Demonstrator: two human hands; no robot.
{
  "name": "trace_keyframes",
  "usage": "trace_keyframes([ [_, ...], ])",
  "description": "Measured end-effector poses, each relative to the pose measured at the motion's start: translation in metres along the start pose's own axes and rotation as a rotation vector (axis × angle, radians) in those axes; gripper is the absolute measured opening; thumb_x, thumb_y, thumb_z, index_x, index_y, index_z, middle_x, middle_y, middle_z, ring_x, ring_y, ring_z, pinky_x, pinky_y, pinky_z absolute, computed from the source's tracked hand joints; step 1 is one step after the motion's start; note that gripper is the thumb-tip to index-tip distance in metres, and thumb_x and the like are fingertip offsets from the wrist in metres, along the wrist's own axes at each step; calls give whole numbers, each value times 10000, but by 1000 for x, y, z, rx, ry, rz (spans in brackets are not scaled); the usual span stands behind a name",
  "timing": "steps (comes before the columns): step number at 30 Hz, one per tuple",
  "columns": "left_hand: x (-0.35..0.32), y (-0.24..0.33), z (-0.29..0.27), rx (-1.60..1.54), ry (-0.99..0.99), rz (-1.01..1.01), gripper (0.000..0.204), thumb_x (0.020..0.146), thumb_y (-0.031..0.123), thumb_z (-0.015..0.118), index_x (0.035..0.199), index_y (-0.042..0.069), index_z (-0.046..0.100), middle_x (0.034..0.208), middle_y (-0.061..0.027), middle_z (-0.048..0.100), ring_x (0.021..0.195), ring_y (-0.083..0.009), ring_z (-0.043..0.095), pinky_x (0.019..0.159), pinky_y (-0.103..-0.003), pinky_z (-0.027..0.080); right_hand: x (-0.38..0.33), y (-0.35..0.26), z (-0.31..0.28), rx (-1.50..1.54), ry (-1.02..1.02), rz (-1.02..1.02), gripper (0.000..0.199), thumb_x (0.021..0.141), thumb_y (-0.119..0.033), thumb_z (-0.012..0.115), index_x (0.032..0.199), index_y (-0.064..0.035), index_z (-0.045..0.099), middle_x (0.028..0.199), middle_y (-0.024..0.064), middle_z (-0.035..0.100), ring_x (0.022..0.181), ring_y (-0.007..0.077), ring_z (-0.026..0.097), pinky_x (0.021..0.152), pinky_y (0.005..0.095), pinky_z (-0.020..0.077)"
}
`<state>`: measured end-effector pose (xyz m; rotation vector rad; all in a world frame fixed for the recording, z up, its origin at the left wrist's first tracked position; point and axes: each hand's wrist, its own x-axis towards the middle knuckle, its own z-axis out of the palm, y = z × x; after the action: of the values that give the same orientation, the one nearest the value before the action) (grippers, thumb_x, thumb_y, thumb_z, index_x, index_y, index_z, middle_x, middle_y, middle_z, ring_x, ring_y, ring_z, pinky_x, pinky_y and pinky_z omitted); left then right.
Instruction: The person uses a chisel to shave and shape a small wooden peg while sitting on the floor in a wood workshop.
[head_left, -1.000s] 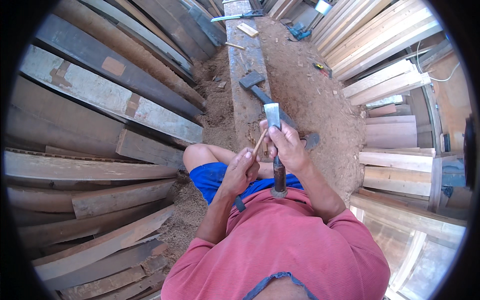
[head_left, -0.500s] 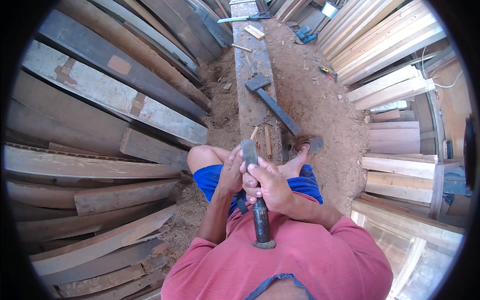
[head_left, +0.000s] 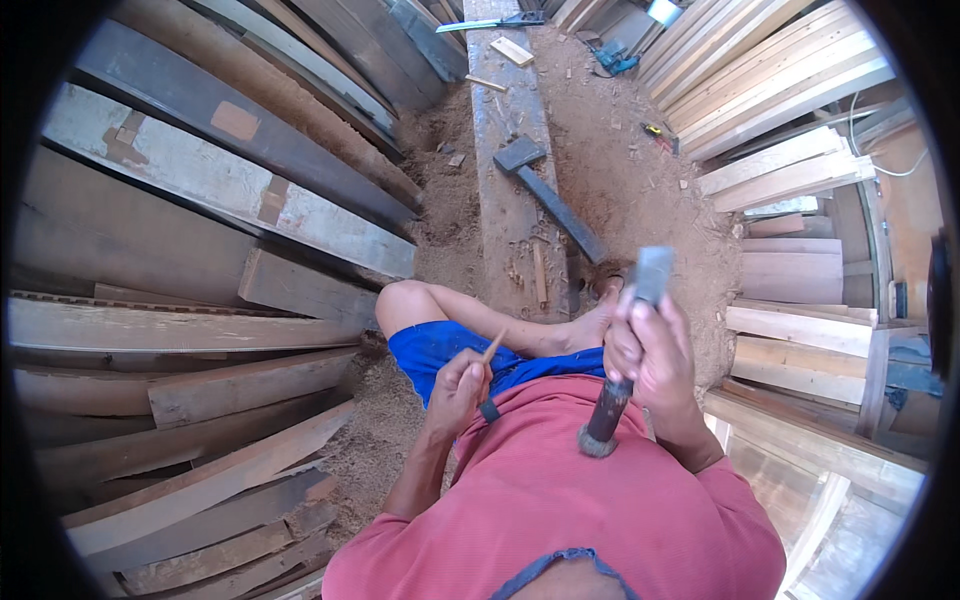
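My left hand (head_left: 460,392) is closed over my lap on a small pointed wooden peg (head_left: 494,345), whose light tip sticks up out of the fingers. To the right, my right hand (head_left: 655,350) grips a wide chisel (head_left: 607,412). Its grey metal blade points away from me and is a little blurred. The dark round handle runs back toward my shirt and ends in a frayed, mushroomed butt. Ahead of me a dark mallet (head_left: 555,207) lies slantwise on the long worn plank (head_left: 508,215). A thin wood strip (head_left: 540,272) rests on the plank's near end.
A handsaw (head_left: 490,22) and a small wood block (head_left: 512,51) lie at the plank's far end. Boards (head_left: 220,190) line the left side, and stacked lumber (head_left: 780,75) stands on the right. Sawdust covers the floor (head_left: 630,190), where a blue power tool (head_left: 612,58) lies.
My hands have come apart. The right one has carried the chisel to the right, while the left has drawn back and lower with the peg now showing in it.
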<state>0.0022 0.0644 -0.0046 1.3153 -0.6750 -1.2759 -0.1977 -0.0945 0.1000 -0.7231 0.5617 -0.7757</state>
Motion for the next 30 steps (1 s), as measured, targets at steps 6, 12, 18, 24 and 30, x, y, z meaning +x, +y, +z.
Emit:
trace_keyframes([
  [6, 51, 16, 32, -58, -19, 88, 312, 1027, 324, 442, 902, 52, 531, 616, 44, 410, 513, -54, 351, 479, -219, 287, 61, 41, 9, -638, -43, -44, 149, 931, -175, 597, 923, -32, 557, 695, -8, 523, 608, 46, 460, 545, 239, 415],
  [12, 57, 22, 30, -103, -174, 36, 387, 1038, 385, 385, 921, 53, 544, 580, 35, 393, 507, -62, 337, 495, -220, 288, 75, 30, 0, -677, -30, -122, 167, 915, -175, 635, 892, -20, 578, 730, -16, 542, 675, 67, 478, 615, 265, 435],
  [18, 59, 16, 34, -114, -161, -21, 379, 1038, 393, 379, 907, 67, 521, 621, 9, 419, 535, -76, 370, 509, -223, 308, 76, 40, -3, -540, -35, 6, 180, 977, -204, 538, 1028, -35, 575, 722, -11, 535, 575, 41, 471, 516, 223, 421],
  [24, 89, 12, 26, -173, -12, 80, 343, 1048, 365, 359, 891, 90, 492, 724, 20, 442, 642, -56, 388, 577, -219, 337, 57, 60, 18, 152, 62, 152, 209, 1014, -201, 428, 1122, -43, 510, 798, 41, 587, 510, 71, 507, 460, 226, 463],
  [30, 104, 35, 4, -158, -1, 99, 323, 1044, 301, 378, 910, 51, 530, 732, 1, 495, 677, -80, 466, 603, -300, 412, 30, 74, 54, 282, -122, 490, 181, 1006, -224, 426, 1060, -60, 484, 717, 1, 491, 476, 57, 426, 462, 249, 452],
])
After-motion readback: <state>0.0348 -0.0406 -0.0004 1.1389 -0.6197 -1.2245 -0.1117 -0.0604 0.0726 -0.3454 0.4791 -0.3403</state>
